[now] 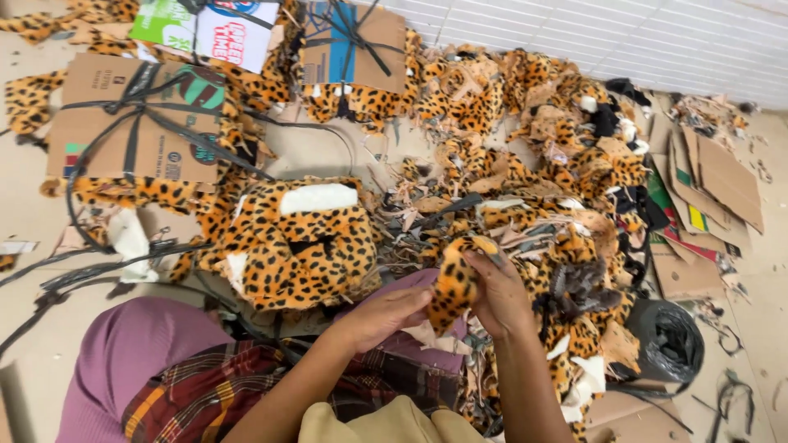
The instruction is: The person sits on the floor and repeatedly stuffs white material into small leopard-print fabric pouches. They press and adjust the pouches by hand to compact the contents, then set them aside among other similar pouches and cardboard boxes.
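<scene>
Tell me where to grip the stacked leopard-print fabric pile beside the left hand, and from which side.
Grip the fabric pile by its near lower edge, coming from the side nearest the person: that edge faces the left hand, while cardboard bundles and straps probably crowd its far side.

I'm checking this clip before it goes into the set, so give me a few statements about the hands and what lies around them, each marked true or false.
1. Both hands hold one small piece of leopard-print fabric. True: the left hand and right hand both have a grip on it.
2. The pile of leopard-print scraps lies on a bare metal bench. False: it lies on a cardboard-covered floor.
3. Cardboard bundles tied with dark straps lie at the upper left. True.
4. A black plastic bag lies at the person's right. True.
5. The large leopard-print stack is topped with a red patch. False: the patch is white.
</scene>
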